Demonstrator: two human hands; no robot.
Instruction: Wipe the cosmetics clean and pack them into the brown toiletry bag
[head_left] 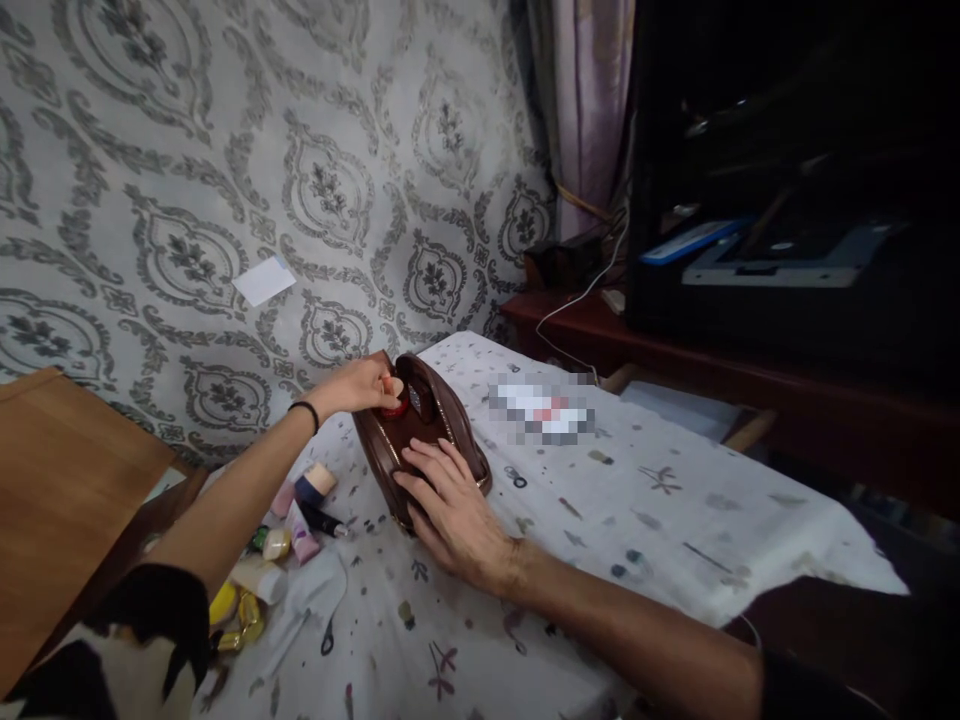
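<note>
A brown leather pouch (379,455) lies unzipped on the cloth-covered table (540,510), with something dark and something red inside its far end. My left hand (364,387), a black band round its wrist, reaches in at the far left edge of the pouch. Its fingers are closed on a small round item (392,390) with a red-orange part, partly hidden by the fingers. My right hand (454,510) rests across the near part of the pouch opening, fingers stretched out and a little apart, with nothing held in them.
Several small bottles, tubes and jars, among them a pink tube (302,535), lie left of the pouch. A blurred white and red item (540,408) lies to its right. A wooden panel (71,500) stands at the left, and a dark red shelf (555,330) at the back right.
</note>
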